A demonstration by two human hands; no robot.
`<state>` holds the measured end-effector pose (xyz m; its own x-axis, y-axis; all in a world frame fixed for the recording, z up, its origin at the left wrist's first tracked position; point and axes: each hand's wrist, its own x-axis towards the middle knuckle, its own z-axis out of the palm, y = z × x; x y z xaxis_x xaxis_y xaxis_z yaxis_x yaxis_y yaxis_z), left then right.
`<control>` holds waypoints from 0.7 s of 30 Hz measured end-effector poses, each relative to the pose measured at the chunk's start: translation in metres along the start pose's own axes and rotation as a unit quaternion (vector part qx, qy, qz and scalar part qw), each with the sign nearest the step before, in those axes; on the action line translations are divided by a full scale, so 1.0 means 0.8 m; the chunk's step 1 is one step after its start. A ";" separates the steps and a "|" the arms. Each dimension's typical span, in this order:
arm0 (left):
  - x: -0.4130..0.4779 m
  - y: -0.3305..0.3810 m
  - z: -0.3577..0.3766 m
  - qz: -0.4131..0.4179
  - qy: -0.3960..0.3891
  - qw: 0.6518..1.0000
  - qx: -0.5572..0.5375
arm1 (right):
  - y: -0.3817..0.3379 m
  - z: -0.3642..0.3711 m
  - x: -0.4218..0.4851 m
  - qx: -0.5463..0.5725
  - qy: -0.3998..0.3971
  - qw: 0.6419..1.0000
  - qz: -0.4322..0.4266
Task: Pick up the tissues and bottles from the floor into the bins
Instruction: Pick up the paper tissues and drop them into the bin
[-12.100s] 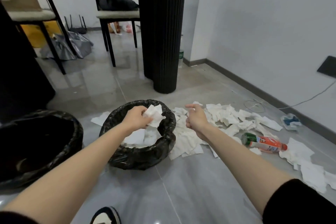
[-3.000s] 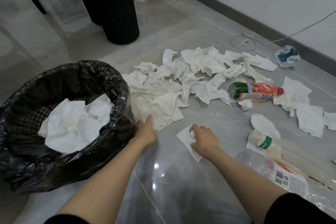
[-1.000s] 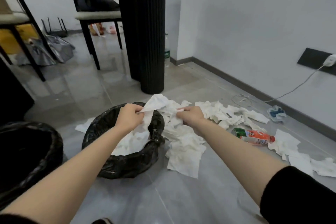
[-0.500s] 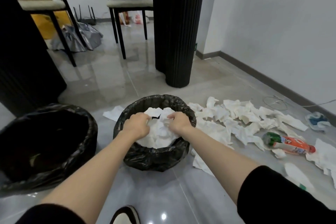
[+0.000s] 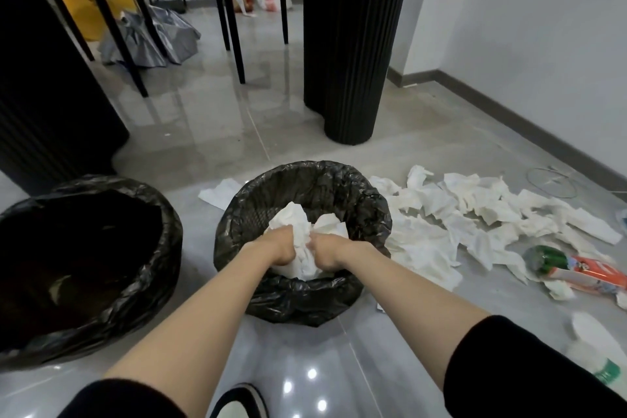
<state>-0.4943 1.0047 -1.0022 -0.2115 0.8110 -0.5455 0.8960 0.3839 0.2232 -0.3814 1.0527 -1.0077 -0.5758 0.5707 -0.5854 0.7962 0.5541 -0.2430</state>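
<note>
Both my hands are down inside the middle bin (image 5: pixel 339 176), a round basket lined with a black bag. My left hand (image 5: pixel 276 249) and my right hand (image 5: pixel 327 249) press knuckles-up into a wad of white tissues (image 5: pixel 298 227) with fingers curled into it. More white tissues (image 5: pixel 468 214) lie scattered on the floor right of the bin. An orange-labelled bottle with a green cap end (image 5: pixel 576 270) lies among them at the right. A clear bottle with a green cap (image 5: pixel 597 366) shows at the lower right edge.
A second black-lined bin (image 5: pixel 163 214) stands at the left. One tissue (image 5: pixel 220 192) lies behind the middle bin. A black fluted column (image 5: pixel 349 44), chair legs (image 5: pixel 234 27) and a wall with skirting (image 5: pixel 509 115) surround the floor. My shoe (image 5: pixel 237 400) is at the bottom.
My hands carried a bundle of tissues from the floor pile into the middle bin and have pushed deeper into it over the last half second.
</note>
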 end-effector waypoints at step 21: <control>-0.066 0.104 -0.042 0.065 0.188 0.979 0.033 | 0.130 -0.044 -0.156 0.044 0.388 0.920 0.020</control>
<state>-0.4217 1.0091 -0.9277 -0.2126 0.9610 -0.1766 0.9453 0.2481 0.2117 -0.2336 1.0603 -0.9327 -0.4774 0.8697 0.1253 0.8123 0.4912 -0.3145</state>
